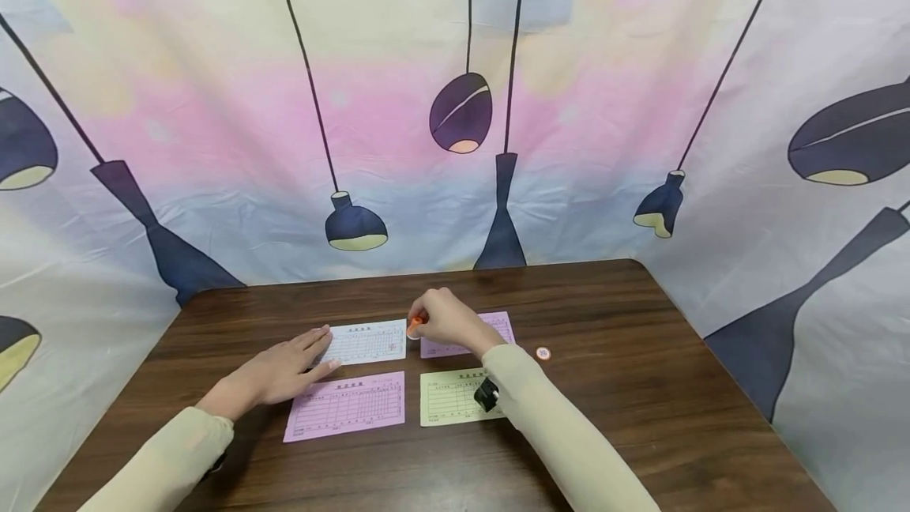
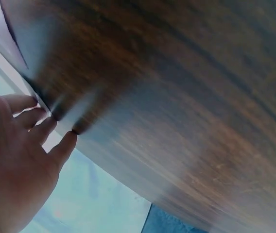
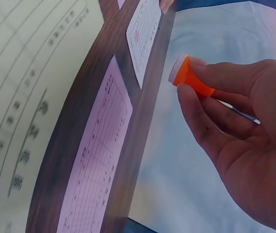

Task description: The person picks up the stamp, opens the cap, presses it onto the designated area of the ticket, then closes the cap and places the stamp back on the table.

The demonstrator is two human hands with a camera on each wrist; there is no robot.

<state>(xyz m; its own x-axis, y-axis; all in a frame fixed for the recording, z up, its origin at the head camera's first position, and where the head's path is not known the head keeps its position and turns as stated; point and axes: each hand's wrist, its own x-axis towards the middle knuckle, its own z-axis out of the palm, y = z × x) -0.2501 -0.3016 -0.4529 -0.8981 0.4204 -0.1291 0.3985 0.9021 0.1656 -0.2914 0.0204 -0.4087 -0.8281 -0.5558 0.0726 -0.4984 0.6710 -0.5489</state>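
Note:
My right hand pinches a small orange stamp between thumb and fingers; its white end faces left in the right wrist view. In the head view the stamp is above the table, between the white form and the rear pink form, partly covered by my hand. A small red mark shows near the white form's right side. The left hand rests with its fingers extended at the left edge of that white form. In the left wrist view its fingertips touch the tabletop side.
A second pink form lies in front on the left, and a yellow form beside it, partly under my right sleeve. A small round white disc with red print lies to the right on the brown wooden table. A patterned cloth hangs behind.

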